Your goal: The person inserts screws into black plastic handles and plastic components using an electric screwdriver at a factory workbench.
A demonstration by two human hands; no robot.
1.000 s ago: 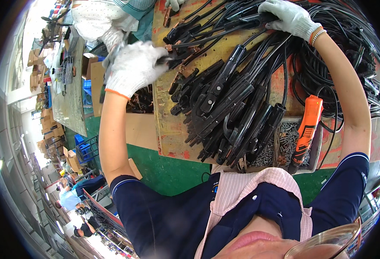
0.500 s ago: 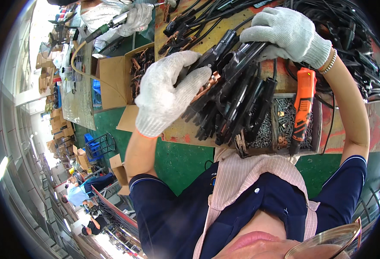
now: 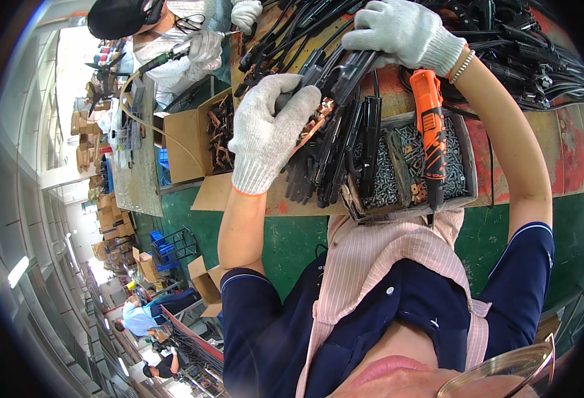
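Observation:
My left hand, in a white knitted glove, is closed around a black plastic housing, thumb and fingers on either side. A copper strip shows beside its thumb. My right hand, gloved the same way, grips the far end of a long black housing that slants down toward the left hand. Its fingertips are partly hidden behind the part. Under both hands lies a pile of similar black housings with cables.
An orange-and-black power screwdriver lies across a tray of screws by the table's near edge. Black cabled parts heap at far right. A cardboard box of copper pieces stands left. Beyond it, a co-worker's gloved hand holds a driver.
The whole view has shifted, bringing the co-worker's cap into sight. My hands appear a little closer together, both still on the black housings. The screwdriver stays on the screw tray.

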